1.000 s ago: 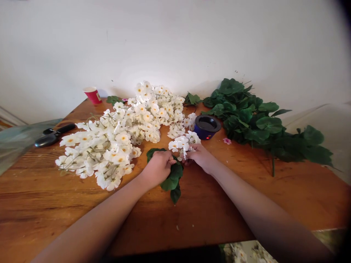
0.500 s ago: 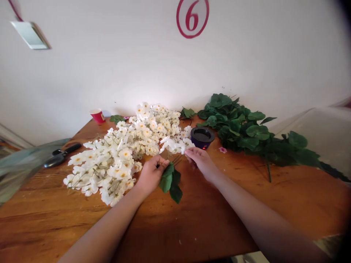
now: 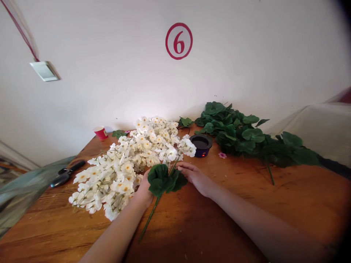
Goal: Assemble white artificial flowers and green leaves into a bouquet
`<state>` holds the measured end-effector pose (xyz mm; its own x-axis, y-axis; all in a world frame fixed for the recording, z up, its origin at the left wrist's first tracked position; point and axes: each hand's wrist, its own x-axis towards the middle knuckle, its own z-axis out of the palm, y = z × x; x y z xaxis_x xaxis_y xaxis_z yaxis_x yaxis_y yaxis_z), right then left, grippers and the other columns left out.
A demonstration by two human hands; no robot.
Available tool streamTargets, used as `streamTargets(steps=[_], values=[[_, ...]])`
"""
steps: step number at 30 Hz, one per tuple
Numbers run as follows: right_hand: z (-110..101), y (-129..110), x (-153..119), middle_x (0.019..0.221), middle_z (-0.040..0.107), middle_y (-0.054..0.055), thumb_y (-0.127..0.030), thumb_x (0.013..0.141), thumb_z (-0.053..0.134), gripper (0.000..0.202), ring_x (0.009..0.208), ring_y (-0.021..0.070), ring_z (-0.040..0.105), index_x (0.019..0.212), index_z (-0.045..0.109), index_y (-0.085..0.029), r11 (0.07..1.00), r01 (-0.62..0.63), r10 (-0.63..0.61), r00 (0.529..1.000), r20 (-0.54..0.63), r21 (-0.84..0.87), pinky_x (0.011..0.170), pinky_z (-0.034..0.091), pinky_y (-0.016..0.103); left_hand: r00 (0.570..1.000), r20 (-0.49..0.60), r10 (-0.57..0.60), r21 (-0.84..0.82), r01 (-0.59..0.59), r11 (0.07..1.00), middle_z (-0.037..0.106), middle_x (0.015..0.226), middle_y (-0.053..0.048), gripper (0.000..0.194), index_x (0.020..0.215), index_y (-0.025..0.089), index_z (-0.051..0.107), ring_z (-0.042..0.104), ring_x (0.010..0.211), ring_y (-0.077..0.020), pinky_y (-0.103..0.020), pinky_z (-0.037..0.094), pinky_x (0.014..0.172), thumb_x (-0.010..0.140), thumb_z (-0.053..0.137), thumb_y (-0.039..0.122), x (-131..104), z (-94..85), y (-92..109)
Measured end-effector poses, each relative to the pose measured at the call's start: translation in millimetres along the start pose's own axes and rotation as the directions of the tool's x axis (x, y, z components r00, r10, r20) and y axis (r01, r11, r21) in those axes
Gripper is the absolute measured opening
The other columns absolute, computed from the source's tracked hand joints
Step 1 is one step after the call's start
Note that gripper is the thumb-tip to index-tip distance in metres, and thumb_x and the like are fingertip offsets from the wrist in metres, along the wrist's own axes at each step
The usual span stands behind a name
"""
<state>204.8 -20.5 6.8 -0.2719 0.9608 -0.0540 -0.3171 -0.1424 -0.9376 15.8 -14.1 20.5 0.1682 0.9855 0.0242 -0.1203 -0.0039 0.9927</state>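
Beside white blooms [image 3: 131, 160] – left hand [image 3: 144, 191] grips sprig [image 3: 161, 180] (table [image 3: 246, 204] bare rightward).

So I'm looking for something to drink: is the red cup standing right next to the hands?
No, the red cup stands at the table's far left corner by the wall, beyond the white flowers, apart from both hands.

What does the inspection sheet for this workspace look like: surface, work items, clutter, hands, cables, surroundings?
Surface: wooden table, worn grain.
Work items: flower stem with green leaves and white blooms, raised over the table; white flower pile beside it.
Clutter: green leaf pile, dark blue round pot with a red light, red paper cup, black hand tool, small pink flower.
Hands: left hand grips the stem behind the leaves; right hand flat, fingers at the leaves.
Cables: red cord to a wall plate.
Surroundings: white wall, red circled 6.
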Motion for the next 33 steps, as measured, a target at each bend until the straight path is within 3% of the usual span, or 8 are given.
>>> streamTargets(steps=[4, 13, 20, 23, 26, 29, 31, 33], values=[[0.0, -3.3, -0.4, 0.082, 0.067, -0.001, -0.042, 0.074, 0.076, 0.026, 0.069, 0.0123, 0.058, 0.091, 0.070, -0.024, 1.000, -0.017, 0.017, 1.000, 0.002, 0.026, 0.063, 0.042, 0.023, 0.997, -0.052, -0.058, -0.061, 0.055, 0.997, 0.058, 0.059, 0.001, 0.021, 0.060, 0.015, 0.063, 0.050, 0.058, -0.0116, -0.024, 0.044, 0.058, 0.056, 0.076, 0.031, -0.5, 4.4, -0.8], [-3.6, -1.0, 2.1, 0.070, 0.065, 0.000, -0.043, 0.071, 0.078, 0.029, 0.059, 0.0113, 0.054, 0.080, 0.070, -0.016, 0.999, -0.044, 0.045, 0.998, 0.041, -0.019, 0.058, 0.038, 0.024, 0.995, 0.030, -0.096, 0.201, 0.088, 0.976, 0.053, 0.053, 0.003, 0.031, 0.057, 0.013, 0.060, 0.045, 0.054, -0.0101, -0.021, 0.037, 0.054, 0.059, 0.076, 0.040, 1.3, 4.7, -3.7], [-4.8, 0.5, 4.8, 0.072, 0.064, 0.000, -0.046, 0.068, 0.078, 0.032, 0.058, 0.0101, 0.051, 0.080, 0.070, -0.017, 0.996, -0.082, 0.081, 0.997, -0.006, -0.037, 0.054, 0.034, 0.024, 0.991, -0.096, -0.090, 0.332, 0.118, 0.936, 0.047, 0.046, 0.007, 0.040, 0.057, 0.017, 0.049, 0.039, 0.043, -0.0075, -0.019, 0.029, 0.045, 0.062, 0.076, 0.047, 0.1, 2.1, 2.2], [-5.2, 2.0, 4.9, 0.068, 0.062, -0.001, -0.048, 0.068, 0.077, 0.035, 0.053, 0.0084, 0.045, 0.083, 0.071, -0.017, 0.988, -0.086, 0.084, 0.996, -0.021, -0.130, 0.051, 0.029, 0.024, 0.992, -0.124, 0.002, 0.297, 0.036, 0.954, 0.043, 0.048, 0.007, 0.041, 0.058, 0.018, 0.046, 0.038, 0.044, -0.0068, -0.019, 0.028, 0.045, 0.070, 0.073, 0.047, -8.8, 4.4, 16.6], [-6.0, 4.1, 4.3, 0.063, 0.059, -0.002, -0.046, 0.067, 0.078, 0.036, 0.050, 0.0073, 0.041, 0.083, 0.069, -0.016, 0.978, -0.072, 0.062, 0.997, -0.055, -0.196, 0.049, 0.026, 0.023, 0.979, -0.034, 0.202, 0.255, -0.187, 0.949, 0.051, 0.059, 0.004, 0.028, 0.070, 0.017, 0.054, 0.047, 0.054, -0.0088, -0.020, 0.036, 0.051, 0.082, 0.065, 0.040, -25.9, 10.4, 36.1], [-6.6, 4.8, 4.6, 0.068, 0.062, -0.002, -0.041, 0.063, 0.080, 0.038, 0.054, 0.0083, 0.047, 0.088, 0.066, -0.015, 0.976, -0.047, 0.028, 0.996, -0.089, -0.214, 0.051, 0.031, 0.022, 0.822, 0.312, 0.477, 0.331, -0.564, 0.756, 0.065, 0.091, -0.005, 0.007, 0.087, 0.018, 0.061, 0.060, 0.086, -0.0159, -0.028, 0.048, 0.076, 0.085, 0.062, 0.024, -41.9, 17.2, 47.7], [-6.6, 5.1, 5.8, 0.071, 0.063, -0.002, -0.036, 0.062, 0.080, 0.040, 0.057, 0.0094, 0.050, 0.093, 0.065, -0.015, 0.973, -0.047, 0.020, 0.992, -0.121, -0.224, 0.054, 0.035, 0.023, 0.649, 0.571, 0.503, 0.404, -0.755, 0.516, 0.067, 0.092, -0.007, 0.008, 0.093, 0.018, 0.063, 0.060, 0.091, -0.0179, -0.033, 0.046, 0.085, 0.086, 0.059, 0.017, -47.0, 20.2, 47.5], [-6.2, 6.7, 7.6, 0.071, 0.063, -0.002, -0.031, 0.061, 0.079, 0.041, 0.058, 0.0102, 0.052, 0.095, 0.063, -0.015, 0.966, -0.054, 0.018, 0.989, -0.145, -0.251, 0.055, 0.037, 0.023, 0.531, 0.728, 0.433, 0.460, -0.847, 0.265, 0.066, 0.082, -0.006, 0.011, 0.091, 0.017, 0.065, 0.058, 0.084, -0.0184, -0.036, 0.045, 0.083, 0.087, 0.055, 0.015, -47.4, 21.0, 42.7]])
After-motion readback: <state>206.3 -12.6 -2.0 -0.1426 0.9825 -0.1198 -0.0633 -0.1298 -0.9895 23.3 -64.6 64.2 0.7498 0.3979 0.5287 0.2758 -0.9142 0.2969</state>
